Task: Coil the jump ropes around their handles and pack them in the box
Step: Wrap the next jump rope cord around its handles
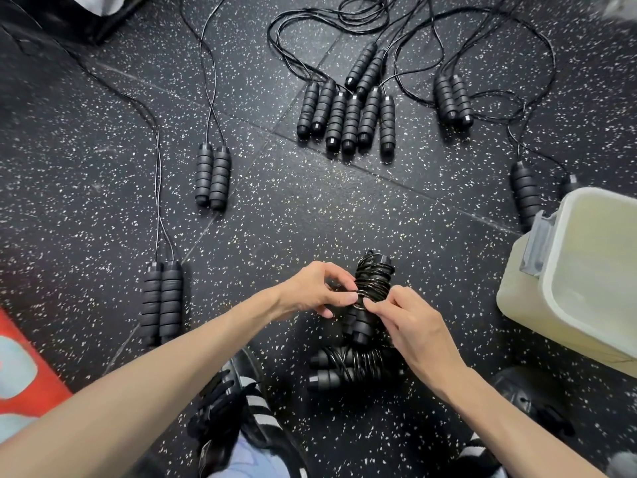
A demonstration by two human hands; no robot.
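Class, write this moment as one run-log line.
left hand: pinches cord | right hand: pinches cord | held rope bundle: nearly coiled | finished bundle: on floor | box: nothing seen inside

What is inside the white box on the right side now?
The box shows only a bare pale inner wall and floor; no rope is seen inside. Its far right part lies outside the picture, so that corner cannot be checked. One coiled rope lies on the floor.

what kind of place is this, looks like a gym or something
Most likely a gym or fitness studio. The speckled black rubber floor is typical gym matting, and many jump ropes with foam handles lie spread across it beside a storage box.
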